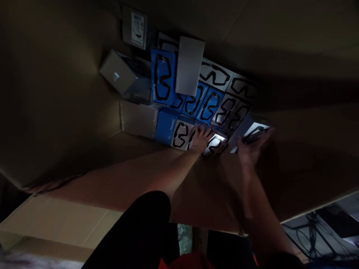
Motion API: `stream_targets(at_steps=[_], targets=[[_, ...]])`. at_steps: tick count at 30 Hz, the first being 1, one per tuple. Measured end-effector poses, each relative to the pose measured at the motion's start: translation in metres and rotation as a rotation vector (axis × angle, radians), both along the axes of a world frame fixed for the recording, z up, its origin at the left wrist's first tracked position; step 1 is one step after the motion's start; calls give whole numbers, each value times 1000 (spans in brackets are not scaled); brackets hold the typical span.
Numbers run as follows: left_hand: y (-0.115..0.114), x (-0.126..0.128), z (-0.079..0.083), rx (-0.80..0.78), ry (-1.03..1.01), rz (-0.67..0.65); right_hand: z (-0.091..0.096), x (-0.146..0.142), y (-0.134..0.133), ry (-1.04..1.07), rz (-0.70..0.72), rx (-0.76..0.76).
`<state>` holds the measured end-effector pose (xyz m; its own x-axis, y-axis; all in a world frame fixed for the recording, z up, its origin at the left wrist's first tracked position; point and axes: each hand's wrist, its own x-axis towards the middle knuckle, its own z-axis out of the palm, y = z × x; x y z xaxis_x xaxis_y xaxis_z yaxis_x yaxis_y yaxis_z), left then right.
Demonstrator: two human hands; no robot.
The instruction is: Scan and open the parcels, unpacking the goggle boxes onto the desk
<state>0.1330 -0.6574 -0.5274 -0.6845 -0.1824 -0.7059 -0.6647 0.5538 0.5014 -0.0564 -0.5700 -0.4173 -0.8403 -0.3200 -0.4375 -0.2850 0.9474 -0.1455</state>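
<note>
Both my arms reach down into a deep, dark cardboard carton (56,112). On its floor lie several small blue and white product boxes printed with black glasses outlines (164,78). My left hand (201,139) rests with its fingers spread on a white glasses box (214,145) in the near row. My right hand (251,149) grips a white glasses box (252,132) by its lower edge and holds it tilted at the right end of that row.
A plain grey box (189,65) lies on top of the blue ones, and another grey box (119,73) is tipped at the left. The carton's flap (84,209) spreads toward me. Cables (316,231) lie on the floor at lower right.
</note>
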Motion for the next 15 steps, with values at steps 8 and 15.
stream_targets(at_steps=[8, 15], targets=[[-26, 17, 17, 97, 90, 153, -38, 77, 57, -134, -51, 247], [-217, 91, 58, -382, 156, 685, -70, 79, 75, -292, 100, 286]])
